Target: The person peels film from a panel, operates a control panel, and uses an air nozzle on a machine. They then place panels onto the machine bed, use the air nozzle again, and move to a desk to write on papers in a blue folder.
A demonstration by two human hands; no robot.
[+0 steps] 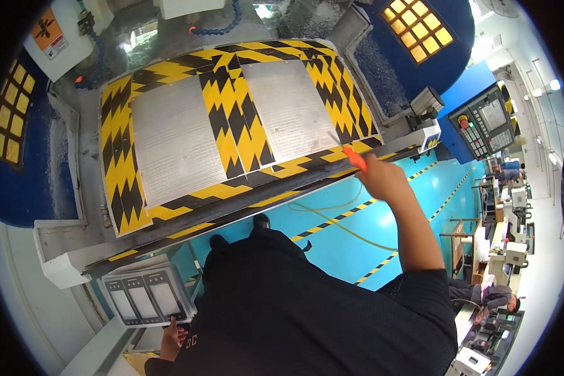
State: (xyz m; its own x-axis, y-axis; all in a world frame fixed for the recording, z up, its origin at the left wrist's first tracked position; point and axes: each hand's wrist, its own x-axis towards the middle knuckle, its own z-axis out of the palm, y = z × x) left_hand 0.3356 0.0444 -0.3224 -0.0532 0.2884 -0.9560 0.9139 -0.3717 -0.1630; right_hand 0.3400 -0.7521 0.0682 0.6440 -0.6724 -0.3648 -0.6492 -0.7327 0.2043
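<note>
Right hand [379, 178]: is clasping an orange-handled tool [355, 158], its slim tip pointing toward the right-hand ribbed plate [288, 106]; contact is unclear.
Left hand [172, 338]: is touching the framed panels [145, 299] at a corner; cannot tell whether it is gripping.
Panel faces: are showing three pale rectangular windows in grey borders, print too small.
Hazard tape [232, 113]: is edging the plate in yellow-black zigzags.
Warning label [46, 28]: is bearing a black pictogram on orange.

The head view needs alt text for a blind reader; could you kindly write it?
A person's right hand holds an orange-handled tool at the front of a metal machine bed bordered with yellow-and-black striped tape. Lower left, their left hand touches gray-framed panels.
</note>
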